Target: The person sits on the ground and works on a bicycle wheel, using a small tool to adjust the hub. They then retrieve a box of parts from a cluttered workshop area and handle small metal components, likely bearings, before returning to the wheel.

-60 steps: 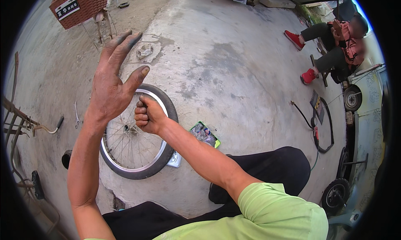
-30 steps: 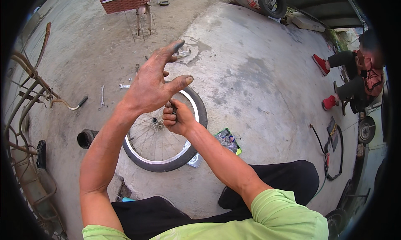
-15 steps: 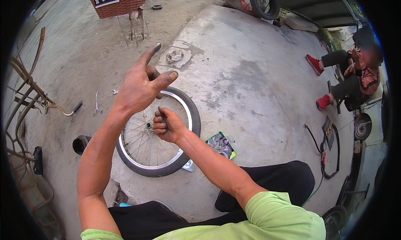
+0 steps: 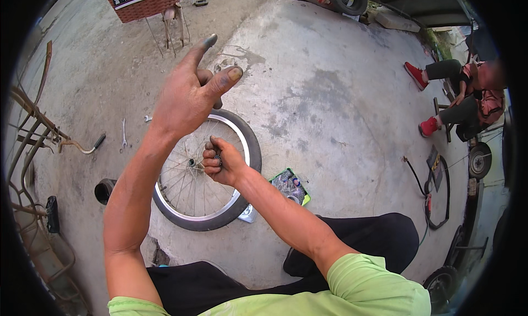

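Observation:
Raised at the left, my left hand (image 4: 187,99) is empty, its index finger and thumb stretched out and apart while the other fingers curl. The fingertips are blackened. My right hand (image 4: 224,161) is closed in a fist above a bicycle wheel (image 4: 252,151). A bit of something dark and beaded shows between its fingers, too small to make out. The wheel lies flat on the concrete, with a black tyre, silver rim and thin spokes around a dark hub (image 4: 192,162). My left hand and forearm hide its upper left part.
A green-edged tray of small parts (image 4: 291,187) sits beside the wheel. Wrenches (image 4: 124,133) and a dark cup-like container (image 4: 104,191) lie left, near a rusty bicycle frame (image 4: 41,118). A hand pump (image 4: 428,203) lies right. A person (image 4: 478,104) sits at the far right.
My left hand has moved farther out and slightly right, its index finger and thumb still extended. My right fist stays over the wheel. The whole view has shifted slightly.

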